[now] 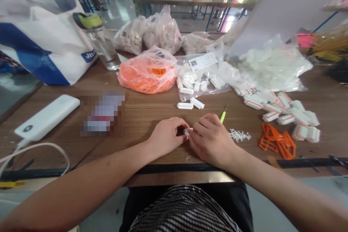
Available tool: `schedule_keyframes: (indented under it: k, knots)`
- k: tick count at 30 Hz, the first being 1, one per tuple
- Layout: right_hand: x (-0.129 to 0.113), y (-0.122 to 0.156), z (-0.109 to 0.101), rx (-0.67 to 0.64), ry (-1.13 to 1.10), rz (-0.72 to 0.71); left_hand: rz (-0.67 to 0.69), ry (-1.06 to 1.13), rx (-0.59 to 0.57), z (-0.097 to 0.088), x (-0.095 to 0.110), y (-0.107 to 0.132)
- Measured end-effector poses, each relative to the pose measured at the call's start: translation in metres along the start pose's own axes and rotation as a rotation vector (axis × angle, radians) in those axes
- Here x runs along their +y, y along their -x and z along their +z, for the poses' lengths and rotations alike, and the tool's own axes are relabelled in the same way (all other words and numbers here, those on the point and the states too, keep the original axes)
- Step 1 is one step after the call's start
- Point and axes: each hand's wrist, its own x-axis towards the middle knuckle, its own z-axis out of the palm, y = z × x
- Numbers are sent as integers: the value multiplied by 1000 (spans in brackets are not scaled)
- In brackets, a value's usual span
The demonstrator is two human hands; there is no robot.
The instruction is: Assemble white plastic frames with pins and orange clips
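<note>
2 hands: my left hand and right hand clenched together on a small white plastic part
long axis: sideways across me, between my fingertips
nearer: right hand, covering the part's right end
beside: green-handled pick just past my right hand, loose white bits farther right

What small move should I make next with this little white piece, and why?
I'd probably turn the small white plastic piece to inspect it before setting it down. It's pinched between the left hand and right hand, whose fingers hide much of it. Similar white plastic pieces lie just ahead on the wooden table, so they offer a close comparison.
</note>
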Motion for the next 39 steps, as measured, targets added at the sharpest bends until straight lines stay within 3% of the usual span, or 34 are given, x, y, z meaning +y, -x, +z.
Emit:
schedule_keyframes:
  k: [3, 6, 7, 10, 12, 19, 26, 30, 33, 36, 39]
  knots:
    - [9, 10, -4, 67, -147, 128, -4, 28, 27, 1, -1, 0]
    - [40, 32, -15, 149, -182, 394, 16, 48, 32, 1, -2, 0]
    - [53, 42, -19, 124, -146, 520, 22, 48, 29, 0, -2, 0]
    - [90, 73, -31, -141, -179, 870, 29, 39, 25, 0, -1, 0]
    - [107, 89, -35, -215, -269, 941, 33, 34, 28, -1, -1, 0]
    - [120, 97, -30, -277, -376, 812, 40, 28, 33, 0, -2, -1]
    - [97, 77, -44, -385, -46, 688, 19, 40, 25, 0, -1, 0]
    - [94, 83, -41, -353, 52, 635, 27, 37, 21, 0, -1, 0]
    - [96, 83, -38, -308, -45, 714, 26, 38, 21, 0, -2, 1]
    - [84, 66, -34, -178, -247, 773, 14, 46, 24, 1, -2, 1]
    - [58, 37, -26, -10, -531, 606, 19, 47, 30, 2, -4, 1]
